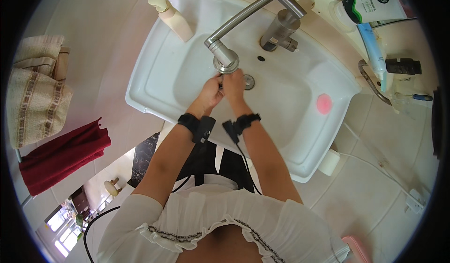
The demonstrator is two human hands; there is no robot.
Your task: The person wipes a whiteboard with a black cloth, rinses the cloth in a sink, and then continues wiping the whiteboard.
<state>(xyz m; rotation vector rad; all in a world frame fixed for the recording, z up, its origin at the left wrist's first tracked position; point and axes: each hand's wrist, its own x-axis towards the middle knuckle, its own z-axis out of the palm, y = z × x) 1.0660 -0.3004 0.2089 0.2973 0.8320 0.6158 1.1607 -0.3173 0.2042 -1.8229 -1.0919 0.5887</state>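
My left hand (210, 91) and my right hand (233, 84) are close together over the bowl of a white ceramic washbasin (284, 87), just below the spout head of a brushed-metal faucet (228, 60). Their fingers are curled and partly hidden by the spout and by each other. Something small and dark (220, 83) shows between them; what it is, and which hand has it, I cannot tell. Right beside my right hand is the metal drain plug (249, 82). Black straps with small devices are around both wrists.
A cream pump bottle (175, 24) stands on the basin's left ledge, and a pink round soap (324, 104) lies on the right. Tubes (372, 52) and a dark bottle (403, 66) crowd the right shelf. Towels (66, 154) hang at left. A cable (242, 154) trails from my right wrist.
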